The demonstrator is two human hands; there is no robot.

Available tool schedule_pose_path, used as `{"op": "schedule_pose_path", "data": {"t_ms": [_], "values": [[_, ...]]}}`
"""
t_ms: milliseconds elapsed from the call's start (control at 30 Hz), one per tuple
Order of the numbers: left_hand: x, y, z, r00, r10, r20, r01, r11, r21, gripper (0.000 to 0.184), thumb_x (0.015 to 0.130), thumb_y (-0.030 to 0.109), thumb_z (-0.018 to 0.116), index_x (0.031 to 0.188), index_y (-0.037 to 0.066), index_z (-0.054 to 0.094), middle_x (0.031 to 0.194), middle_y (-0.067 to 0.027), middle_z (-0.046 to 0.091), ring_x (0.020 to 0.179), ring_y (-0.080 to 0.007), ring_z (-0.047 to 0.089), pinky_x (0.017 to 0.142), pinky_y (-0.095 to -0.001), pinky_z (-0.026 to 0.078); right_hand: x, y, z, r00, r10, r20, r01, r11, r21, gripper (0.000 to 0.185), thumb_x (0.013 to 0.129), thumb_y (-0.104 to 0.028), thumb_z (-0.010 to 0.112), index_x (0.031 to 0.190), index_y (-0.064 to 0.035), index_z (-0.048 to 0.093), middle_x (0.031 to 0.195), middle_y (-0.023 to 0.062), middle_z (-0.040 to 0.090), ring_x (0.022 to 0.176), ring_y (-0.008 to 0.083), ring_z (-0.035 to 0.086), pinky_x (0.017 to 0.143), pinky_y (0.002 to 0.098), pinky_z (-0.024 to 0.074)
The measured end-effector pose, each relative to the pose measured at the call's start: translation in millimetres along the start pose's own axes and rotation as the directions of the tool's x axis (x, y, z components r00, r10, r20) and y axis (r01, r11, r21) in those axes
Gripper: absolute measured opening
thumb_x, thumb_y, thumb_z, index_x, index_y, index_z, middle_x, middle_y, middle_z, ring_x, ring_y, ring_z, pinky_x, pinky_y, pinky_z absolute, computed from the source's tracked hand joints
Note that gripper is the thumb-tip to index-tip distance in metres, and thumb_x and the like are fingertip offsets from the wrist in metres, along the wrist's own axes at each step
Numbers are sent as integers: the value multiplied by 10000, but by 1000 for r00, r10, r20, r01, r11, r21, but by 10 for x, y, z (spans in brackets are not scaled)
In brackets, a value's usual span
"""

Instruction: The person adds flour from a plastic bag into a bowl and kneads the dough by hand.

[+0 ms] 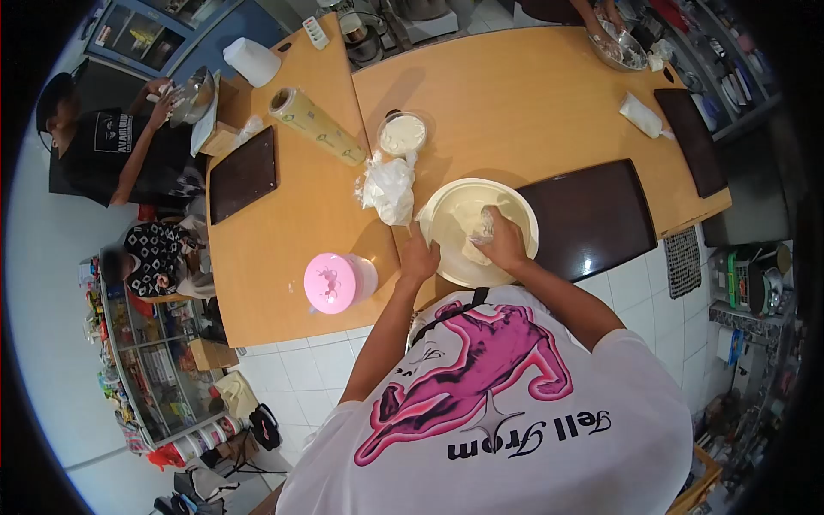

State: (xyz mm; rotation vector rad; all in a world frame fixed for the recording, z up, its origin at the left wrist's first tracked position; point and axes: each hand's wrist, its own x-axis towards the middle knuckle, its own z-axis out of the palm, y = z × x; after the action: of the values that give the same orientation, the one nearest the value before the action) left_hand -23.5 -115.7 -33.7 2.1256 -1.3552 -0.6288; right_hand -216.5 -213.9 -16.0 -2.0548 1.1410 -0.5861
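A cream-coloured mixing bowl (525, 199) stands near the front edge of the table. My left hand (420, 257) is closed on the bowl's left rim. Inside the bowl, my right hand (500, 239) has its floury fingers curled into a pale lump of dough (474, 251), which it partly hides. Just beyond my left hand sits a crumpled white plastic bag (388, 190). Behind that bag is a clear tub of white powder (402, 135). To the left stands a container with a pink lid (333, 284).
A dark tray (592, 219) lies right of the bowl, another dark tray (245, 174) far left. A roll of plastic wrap (318, 129) lies across the table. One person (112, 142) handles a metal bowl at left; another person's hands (608, 24) work in a metal bowl (620, 56) at the far right.
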Motion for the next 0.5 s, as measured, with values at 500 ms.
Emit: {"op": "schedule_pose_path", "data": {"t_ms": [500], "values": [[337,-352,96,992,47,-120,-80,956,-282,289,906,215,596,1021,-47,555,849,-242,612,730,-345,614,656,-449,463,292,1,-230,885,-38,463,177,949,-260,665,754,-360,728,1342,-146,502,1438,164,414,1376,365,291,1116,538,212]]}}
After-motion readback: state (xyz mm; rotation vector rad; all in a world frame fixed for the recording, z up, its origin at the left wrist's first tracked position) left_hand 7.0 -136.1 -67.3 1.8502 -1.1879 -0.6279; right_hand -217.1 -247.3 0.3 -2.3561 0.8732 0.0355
